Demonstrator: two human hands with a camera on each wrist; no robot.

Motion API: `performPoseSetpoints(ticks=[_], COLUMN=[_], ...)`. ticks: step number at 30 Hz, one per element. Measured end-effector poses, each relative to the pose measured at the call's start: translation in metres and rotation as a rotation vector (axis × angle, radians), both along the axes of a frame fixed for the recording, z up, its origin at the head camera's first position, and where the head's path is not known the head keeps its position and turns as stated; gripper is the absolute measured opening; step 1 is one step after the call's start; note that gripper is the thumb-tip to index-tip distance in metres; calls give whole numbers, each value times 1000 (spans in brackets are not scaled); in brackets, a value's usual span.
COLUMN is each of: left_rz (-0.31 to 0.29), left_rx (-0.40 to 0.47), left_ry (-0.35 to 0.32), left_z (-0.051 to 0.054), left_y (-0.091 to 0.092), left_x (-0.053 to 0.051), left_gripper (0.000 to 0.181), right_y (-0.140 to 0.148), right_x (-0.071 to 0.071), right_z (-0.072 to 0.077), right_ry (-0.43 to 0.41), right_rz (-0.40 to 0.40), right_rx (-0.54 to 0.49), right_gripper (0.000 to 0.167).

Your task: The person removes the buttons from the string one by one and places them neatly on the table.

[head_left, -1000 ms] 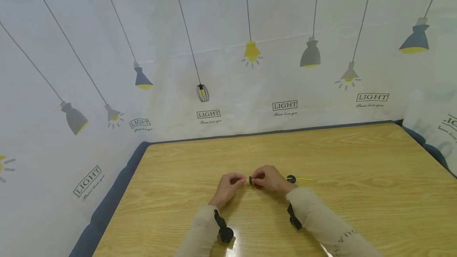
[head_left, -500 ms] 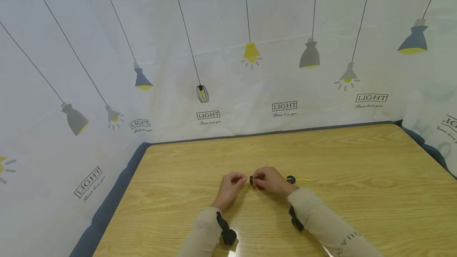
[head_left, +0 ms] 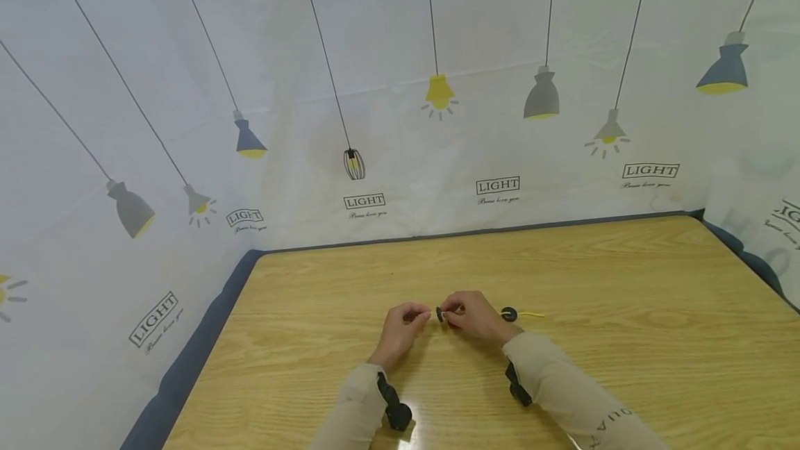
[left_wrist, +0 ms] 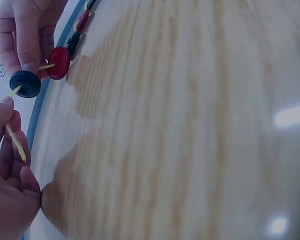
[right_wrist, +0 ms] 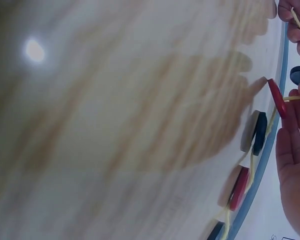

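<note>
wall (head_left: 387,26): pale sheet, lightly creased, printed with cone and dome lamps (head_left: 542,97) in grey, blue and yellow. table (head_left: 562,262): wood-grain top, glossy, rounded far corners. sleeves (head_left: 569,380): beige cloth. right hand (head_left: 478,316): thumb and fingertips pinching a round dark disc (left_wrist: 27,77) above the table's middle. left hand (head_left: 398,334), just left of it: thumb and finger pinching a thin yellow string (left_wrist: 16,140), which passes through the dark disc and a smooth red disc (left_wrist: 59,60) beside it. other discs (right_wrist: 239,189), dark and red, are strung farther right. writing: boxed "light" (head_left: 498,186) repeated on the wall; right sleeve lettering (head_left: 609,422) not fully legible.
</note>
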State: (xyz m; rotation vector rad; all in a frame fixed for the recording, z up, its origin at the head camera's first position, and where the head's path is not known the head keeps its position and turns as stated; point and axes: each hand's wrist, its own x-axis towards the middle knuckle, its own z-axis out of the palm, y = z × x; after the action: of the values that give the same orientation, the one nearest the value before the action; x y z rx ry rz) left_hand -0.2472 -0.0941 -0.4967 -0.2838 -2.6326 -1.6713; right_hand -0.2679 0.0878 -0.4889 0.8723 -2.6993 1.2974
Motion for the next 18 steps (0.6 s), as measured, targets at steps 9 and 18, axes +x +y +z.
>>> performPoseSetpoints(ticks=[9, 18], left_rz=[-8, -2], left_rx=[9, 17], left_ry=[6, 13], left_z=[-3, -2], left_y=[1, 2], left_x=[1, 2], left_gripper=[15, 16], right_y=[0, 0], right_x=[-2, -1], right_z=[-2, 2], right_ry=[-16, -74], right_rz=[16, 72], right_rx=[-38, -39], right_gripper=[11, 12])
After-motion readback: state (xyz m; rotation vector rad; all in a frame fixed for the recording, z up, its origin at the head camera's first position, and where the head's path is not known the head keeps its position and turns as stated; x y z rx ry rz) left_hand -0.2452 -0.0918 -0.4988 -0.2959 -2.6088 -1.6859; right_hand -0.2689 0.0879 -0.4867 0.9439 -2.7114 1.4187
